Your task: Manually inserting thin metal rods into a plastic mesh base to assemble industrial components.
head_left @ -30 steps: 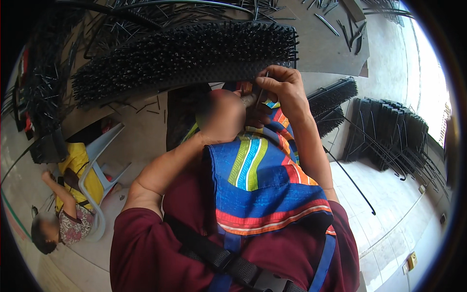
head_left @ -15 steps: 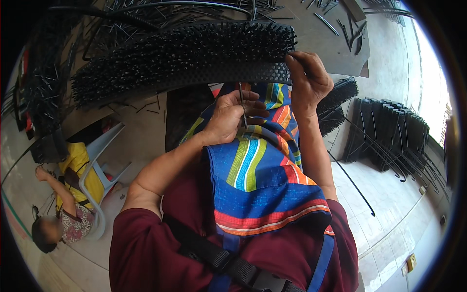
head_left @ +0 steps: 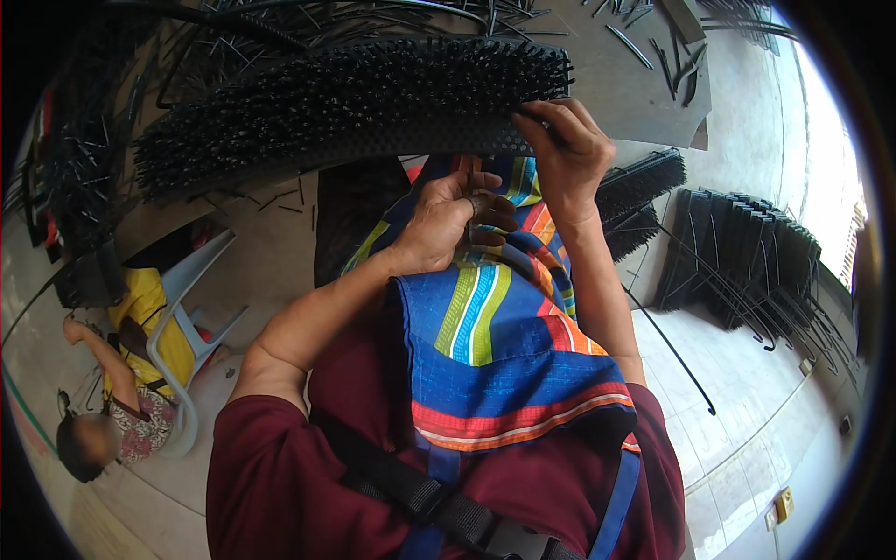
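Observation:
A long black brush head [head_left: 345,103], thick with upright bristles, lies across in front of me. Along its near side runs a bare strip with rows of holes [head_left: 467,140]. Below that edge, my left hand [head_left: 439,217] is turned palm up, its thumb and palm holding a thin metal rod-like tool [head_left: 472,213] that points toward the strip. The tool's tip is too dark to make out. At the strip's right end, my right hand [head_left: 574,154] pinches beside the bristles. Whatever lies between those fingertips is too small to name.
Loose black strands [head_left: 630,47] lie on the table [head_left: 607,103] beyond. Finished-looking black brushes [head_left: 737,257] stand stacked at right, with long rods sticking out. At left, another person [head_left: 140,420] sits by a pale blue chair [head_left: 173,373].
My right hand has moved left along the strip, its fingertips now nearer the holes. The metal tool in my left hand has turned slightly and looks darker.

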{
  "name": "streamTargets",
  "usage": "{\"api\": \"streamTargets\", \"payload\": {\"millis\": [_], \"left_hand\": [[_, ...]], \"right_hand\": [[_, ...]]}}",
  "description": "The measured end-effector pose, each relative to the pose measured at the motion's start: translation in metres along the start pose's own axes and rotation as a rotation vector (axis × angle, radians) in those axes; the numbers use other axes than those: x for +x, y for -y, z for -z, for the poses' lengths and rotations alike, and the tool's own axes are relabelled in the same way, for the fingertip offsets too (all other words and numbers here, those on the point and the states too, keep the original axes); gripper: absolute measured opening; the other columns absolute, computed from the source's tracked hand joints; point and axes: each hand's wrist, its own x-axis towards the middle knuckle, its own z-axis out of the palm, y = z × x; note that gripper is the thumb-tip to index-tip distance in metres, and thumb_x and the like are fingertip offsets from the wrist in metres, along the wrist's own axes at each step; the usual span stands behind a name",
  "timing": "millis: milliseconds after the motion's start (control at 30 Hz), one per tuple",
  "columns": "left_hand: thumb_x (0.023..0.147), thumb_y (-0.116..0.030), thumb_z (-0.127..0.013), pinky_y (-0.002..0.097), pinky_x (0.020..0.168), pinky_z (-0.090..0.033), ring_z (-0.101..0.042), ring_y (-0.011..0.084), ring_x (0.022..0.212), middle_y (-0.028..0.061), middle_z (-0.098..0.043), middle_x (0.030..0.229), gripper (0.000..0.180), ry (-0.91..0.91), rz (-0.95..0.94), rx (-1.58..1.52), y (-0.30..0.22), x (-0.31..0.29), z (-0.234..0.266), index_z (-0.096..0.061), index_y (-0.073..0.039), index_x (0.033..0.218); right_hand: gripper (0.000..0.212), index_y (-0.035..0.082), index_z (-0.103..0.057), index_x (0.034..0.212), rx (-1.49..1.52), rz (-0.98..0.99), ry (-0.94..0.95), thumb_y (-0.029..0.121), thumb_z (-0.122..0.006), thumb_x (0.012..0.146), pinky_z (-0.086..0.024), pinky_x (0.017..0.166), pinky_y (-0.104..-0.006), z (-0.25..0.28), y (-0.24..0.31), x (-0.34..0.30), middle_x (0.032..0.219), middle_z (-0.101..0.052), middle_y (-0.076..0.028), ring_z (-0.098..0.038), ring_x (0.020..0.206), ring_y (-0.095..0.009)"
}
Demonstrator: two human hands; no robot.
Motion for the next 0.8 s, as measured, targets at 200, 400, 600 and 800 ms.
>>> {"api": "streamTargets", "payload": {"millis": [200,400,600,800], "left_hand": [[0.094,-0.001,-0.044,0.0352,0.075,-0.056,-0.067,0.0242,0.089,0.0130,-0.066,0.102,0.027,0.007,-0.068,-0.009,-0.001,-0.002,-0.005,-0.052,-0.004,0.120],[0.092,-0.002,-0.048,0.0350,0.077,-0.056,-0.067,0.0224,0.087,0.0115,-0.066,0.102,0.028,0.170,-0.110,0.142,-0.001,0.010,-0.003,-0.054,-0.003,0.120],[0.089,0.002,-0.046,0.0334,0.080,-0.055,-0.067,0.0224,0.087,0.0131,-0.066,0.099,0.028,0.007,-0.119,0.225,-0.005,0.011,-0.012,-0.055,0.001,0.115],[0.088,0.003,-0.045,0.0338,0.079,-0.055,-0.067,0.0237,0.087,0.0140,-0.066,0.098,0.027,0.049,-0.032,0.169,-0.006,0.013,-0.010,-0.056,0.001,0.113]], "right_hand": [[0.013,0.001,-0.069,0.084,-0.063,0.036,-0.029,-0.001,-0.073,0.072,-0.045,0.052,-0.0261,-0.002,-0.004,-0.006,0.069,-0.060,-0.008,-0.058,0.057,-0.016],[0.010,-0.003,-0.067,0.085,0.319,-0.488,0.317,0.001,-0.070,0.076,-0.049,0.060,-0.0240,0.005,0.007,-0.028,0.075,-0.066,-0.004,-0.060,0.068,-0.008],[0.007,0.002,-0.064,0.086,0.489,-0.496,-0.200,-0.004,-0.066,0.081,-0.035,0.046,-0.0181,0.015,0.006,-0.021,0.069,-0.060,0.001,-0.048,0.053,-0.002],[0.010,0.000,-0.063,0.083,0.037,-0.123,-0.284,-0.005,-0.069,0.077,-0.041,0.054,-0.0196,0.017,-0.009,-0.001,0.069,-0.060,-0.002,-0.051,0.059,-0.005]]}}
